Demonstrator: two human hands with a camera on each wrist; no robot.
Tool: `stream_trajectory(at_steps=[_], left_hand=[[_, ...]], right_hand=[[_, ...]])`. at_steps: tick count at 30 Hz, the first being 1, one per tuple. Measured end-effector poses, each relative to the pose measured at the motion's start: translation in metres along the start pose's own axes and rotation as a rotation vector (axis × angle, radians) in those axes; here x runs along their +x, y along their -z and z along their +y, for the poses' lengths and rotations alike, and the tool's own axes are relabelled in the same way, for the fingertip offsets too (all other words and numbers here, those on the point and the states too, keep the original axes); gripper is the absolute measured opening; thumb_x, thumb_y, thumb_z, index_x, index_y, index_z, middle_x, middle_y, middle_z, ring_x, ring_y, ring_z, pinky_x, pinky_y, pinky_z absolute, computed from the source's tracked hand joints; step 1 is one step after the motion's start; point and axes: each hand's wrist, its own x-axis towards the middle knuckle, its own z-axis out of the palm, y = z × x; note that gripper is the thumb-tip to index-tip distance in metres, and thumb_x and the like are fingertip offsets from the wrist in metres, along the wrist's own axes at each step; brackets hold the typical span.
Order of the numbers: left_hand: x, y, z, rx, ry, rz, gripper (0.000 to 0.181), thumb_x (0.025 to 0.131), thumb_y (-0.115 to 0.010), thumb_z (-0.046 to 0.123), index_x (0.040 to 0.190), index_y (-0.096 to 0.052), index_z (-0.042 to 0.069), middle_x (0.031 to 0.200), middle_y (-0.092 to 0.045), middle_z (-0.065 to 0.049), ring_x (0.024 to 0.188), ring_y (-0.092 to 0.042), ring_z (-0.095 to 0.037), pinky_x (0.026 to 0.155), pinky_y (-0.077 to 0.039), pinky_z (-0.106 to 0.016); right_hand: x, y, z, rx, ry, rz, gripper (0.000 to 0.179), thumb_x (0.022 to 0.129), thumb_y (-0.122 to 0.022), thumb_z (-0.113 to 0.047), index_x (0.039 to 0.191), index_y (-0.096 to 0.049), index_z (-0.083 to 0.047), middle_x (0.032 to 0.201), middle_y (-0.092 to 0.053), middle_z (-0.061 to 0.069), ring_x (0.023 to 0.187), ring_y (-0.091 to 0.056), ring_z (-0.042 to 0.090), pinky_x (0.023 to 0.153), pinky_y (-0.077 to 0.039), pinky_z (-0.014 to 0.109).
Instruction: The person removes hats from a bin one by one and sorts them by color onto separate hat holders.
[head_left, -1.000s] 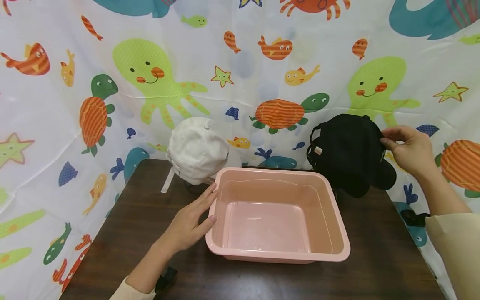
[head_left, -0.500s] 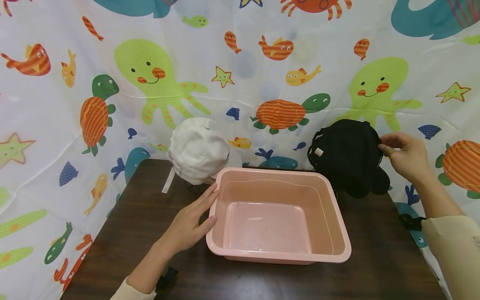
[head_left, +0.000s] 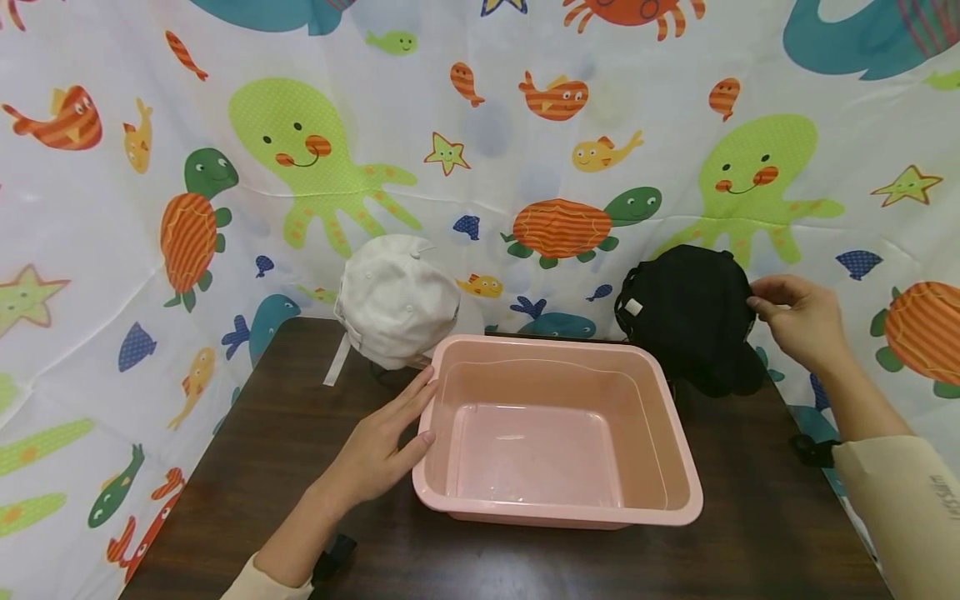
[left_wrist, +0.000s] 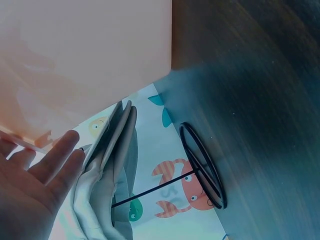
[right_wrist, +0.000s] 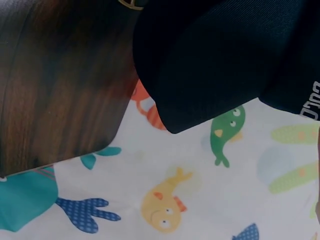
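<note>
In the head view my right hand (head_left: 806, 325) pinches the right side of a black baseball cap (head_left: 690, 312) with thumb and fingertips. The cap sits at the table's back right, a small pale tag on its left side. Its dark brim and white lettering (right_wrist: 311, 102) show in the right wrist view, where the hand is almost wholly out of frame. My left hand (head_left: 378, 450) rests with straight fingers on the left rim of a pink plastic basin (head_left: 555, 511). Behind that hand is a white cap (head_left: 397, 296); the left wrist view shows several stacked pale brims (left_wrist: 117, 145).
A black wire stand base (left_wrist: 202, 167) is below the pale caps. Part of a brass-coloured ring (right_wrist: 131, 5) shows near the black cap. The dark wooden table (head_left: 300, 417) ends at a sea-animal printed curtain (head_left: 480, 150) behind and at the sides.
My right hand and the black cap have moved down and slightly left, the brim swinging inward. The left hand, basin and white cap have stayed put.
</note>
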Motion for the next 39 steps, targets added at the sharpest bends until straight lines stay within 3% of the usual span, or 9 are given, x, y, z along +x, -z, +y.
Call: stream_trajectory(at_steps=[5, 8, 18, 39], left_hand=[[0.000, 0.000, 0.000, 0.000, -0.001, 0.002, 0.065, 0.101, -0.062, 0.027, 0.161, -0.043, 0.011, 0.171, -0.029, -0.001, 0.150, -0.041, -0.025, 0.110, -0.046, -0.054], [0.000, 0.000, 0.000, 0.001, -0.001, 0.004, 0.065, 0.101, -0.062, 0.027, 0.161, -0.043, 0.011, 0.171, -0.029, -0.001, 0.150, -0.041, -0.025, 0.110, -0.046, -0.054], [0.000, -0.001, -0.001, -0.002, -0.006, 0.009, 0.065, 0.101, -0.063, 0.027, 0.161, -0.043, 0.012, 0.171, -0.030, -0.002, 0.151, -0.041, -0.025, 0.110, -0.046, -0.053], [0.000, -0.002, -0.001, -0.010, 0.001, 0.004, 0.065, 0.102, -0.062, 0.027, 0.162, -0.042, 0.012, 0.171, -0.029, -0.001, 0.151, -0.040, -0.024, 0.111, -0.045, -0.053]], right_hand=[[-0.003, -0.003, 0.001, 0.032, -0.008, -0.004, 0.023, 0.103, -0.066, -0.014, 0.118, -0.072, 0.003, 0.087, -0.061, -0.034, 0.083, -0.052, -0.013, 0.074, -0.039, 0.005], [-0.005, -0.005, 0.001, 0.047, -0.015, 0.000, 0.025, 0.104, -0.066, -0.016, 0.120, -0.072, 0.003, 0.086, -0.052, -0.044, 0.085, -0.052, -0.014, 0.074, -0.039, 0.004], [-0.008, -0.012, 0.005, 0.054, 0.030, 0.060, 0.022, 0.101, -0.069, -0.007, 0.118, -0.073, 0.006, 0.086, -0.049, -0.047, 0.084, -0.049, -0.021, 0.074, -0.038, 0.001], [-0.019, -0.018, 0.008, 0.079, 0.021, 0.104, 0.019, 0.099, -0.069, -0.004, 0.115, -0.074, 0.007, 0.085, -0.051, -0.046, 0.084, -0.052, -0.021, 0.071, -0.041, 0.002]])
